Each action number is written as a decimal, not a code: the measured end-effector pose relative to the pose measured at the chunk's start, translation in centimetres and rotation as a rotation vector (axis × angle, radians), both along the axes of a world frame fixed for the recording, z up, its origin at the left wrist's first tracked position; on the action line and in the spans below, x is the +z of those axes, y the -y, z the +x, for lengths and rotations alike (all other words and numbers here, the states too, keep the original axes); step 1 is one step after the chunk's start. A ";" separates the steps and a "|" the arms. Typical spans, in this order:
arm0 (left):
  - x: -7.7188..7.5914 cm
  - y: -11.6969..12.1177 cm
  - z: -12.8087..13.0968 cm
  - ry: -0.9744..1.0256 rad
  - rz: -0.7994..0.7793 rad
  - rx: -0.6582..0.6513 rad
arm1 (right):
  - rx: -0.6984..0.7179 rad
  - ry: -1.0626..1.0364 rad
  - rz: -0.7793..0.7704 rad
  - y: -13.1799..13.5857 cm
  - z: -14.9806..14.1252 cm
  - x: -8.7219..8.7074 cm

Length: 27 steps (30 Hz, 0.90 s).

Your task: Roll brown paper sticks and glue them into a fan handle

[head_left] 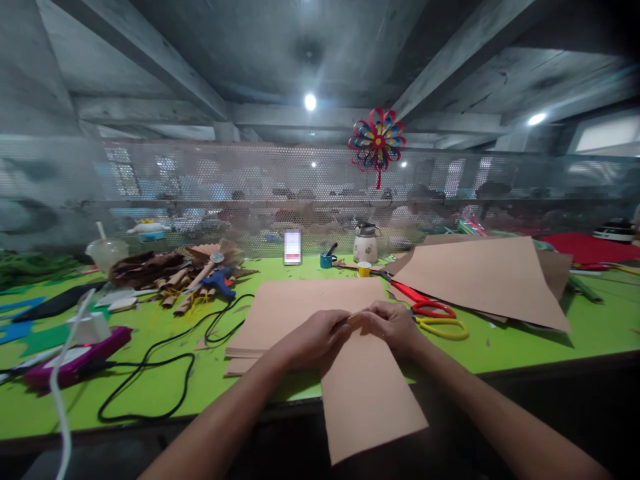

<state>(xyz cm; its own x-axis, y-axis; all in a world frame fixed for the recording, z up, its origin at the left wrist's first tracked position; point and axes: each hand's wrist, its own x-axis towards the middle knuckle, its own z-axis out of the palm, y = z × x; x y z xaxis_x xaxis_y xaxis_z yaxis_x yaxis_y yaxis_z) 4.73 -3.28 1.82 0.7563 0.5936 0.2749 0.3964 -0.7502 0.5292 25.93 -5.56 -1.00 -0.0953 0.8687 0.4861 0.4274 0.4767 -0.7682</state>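
Note:
A sheet of brown kraft paper (370, 393) hangs toward me over the table's front edge. Its far end is folded or rolled into a narrow strip. My left hand (330, 328) pinches that strip from the left, and my right hand (393, 323) pinches it from the right, thumbs and fingertips close together. Beneath and beyond my hands lies a stack of brown paper sheets (300, 300). Just right of my right hand are scissors (440, 317) with one red and one yellow handle loop.
Larger brown sheets (480, 273) cover the right of the green table (475, 350). A blue glue gun (220, 283), paper rolls (187, 293), a black cable (187, 380) and a purple power strip (75, 360) lie left. A phone (293, 247), yellow spool (363, 269) and bottle (365, 245) stand behind.

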 end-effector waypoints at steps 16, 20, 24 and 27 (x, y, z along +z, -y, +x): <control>-0.2 0.3 0.4 -0.025 0.073 0.086 | 0.054 -0.300 -0.183 -0.8 0.1 -1.3; -0.3 -0.1 0.6 -0.009 0.054 0.065 | 0.066 -0.252 -0.176 -0.8 -0.1 -1.4; -0.5 -0.4 0.8 0.019 0.093 0.084 | 0.101 -0.308 -0.248 -0.5 -0.7 -1.2; -0.5 -0.2 0.8 -0.044 0.194 0.135 | 0.105 -0.324 -0.288 -0.1 -1.1 -0.9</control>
<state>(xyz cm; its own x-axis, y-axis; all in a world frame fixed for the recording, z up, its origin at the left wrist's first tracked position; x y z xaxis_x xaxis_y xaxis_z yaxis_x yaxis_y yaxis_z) 5.50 -3.10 1.35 0.6877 0.6291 0.3623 0.5191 -0.7750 0.3605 24.86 -5.43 -1.95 -0.0727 0.9669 0.2446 0.1037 0.2513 -0.9623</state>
